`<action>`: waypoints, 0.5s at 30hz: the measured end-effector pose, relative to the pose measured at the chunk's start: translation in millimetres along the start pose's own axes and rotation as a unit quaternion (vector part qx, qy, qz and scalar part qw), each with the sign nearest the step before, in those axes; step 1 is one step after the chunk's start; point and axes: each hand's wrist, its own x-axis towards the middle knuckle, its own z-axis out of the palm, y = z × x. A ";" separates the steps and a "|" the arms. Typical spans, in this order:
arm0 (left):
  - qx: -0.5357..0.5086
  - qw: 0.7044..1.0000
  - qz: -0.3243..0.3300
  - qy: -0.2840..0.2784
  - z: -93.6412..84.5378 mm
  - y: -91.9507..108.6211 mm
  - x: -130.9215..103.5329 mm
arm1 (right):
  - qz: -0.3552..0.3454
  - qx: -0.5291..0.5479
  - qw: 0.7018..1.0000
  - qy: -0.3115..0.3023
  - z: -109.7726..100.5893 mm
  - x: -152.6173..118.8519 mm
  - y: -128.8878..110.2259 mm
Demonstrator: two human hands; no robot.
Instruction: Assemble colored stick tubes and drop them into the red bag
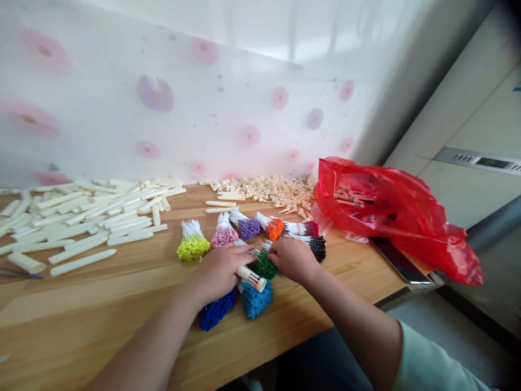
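A cream multicolour pen barrel [252,278] with coloured marks round its slotted end lies in my left hand [217,274], whose fingers close round it. My right hand [295,260] is curled with its fingertips pressed together at the green-tipped refill bundle [264,265]; what they pinch is hidden. Under and around the hands are bundles of white pen refills with coloured tips: yellow [192,241], pink [223,231], purple [246,226], orange [273,227], dark red [303,228], black [316,247], dark blue [217,310] and light blue [256,298].
Many cream pen tubes [91,214] are heaped at the left of the wooden table [134,296]. Small cream plastic parts [268,189] form a pile at the back. A red plastic bag [391,201] with pink parts inside sits at right, beside a dark flat phone-like object [399,262].
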 end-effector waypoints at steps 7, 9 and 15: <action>0.024 0.999 -0.018 -0.024 -1.5 1.7 0.2 | 0.004 -0.032 0.999 0.009 -5.4 1.3 -11.9; 0.037 0.998 -0.029 -0.032 -0.5 1.5 0.0 | 0.007 -0.031 0.999 0.019 -9.8 -7.6 -6.3; -0.001 0.998 -0.026 0.060 -5.2 4.8 -1.3 | 0.011 0.022 0.999 0.048 -37.8 -44.2 29.2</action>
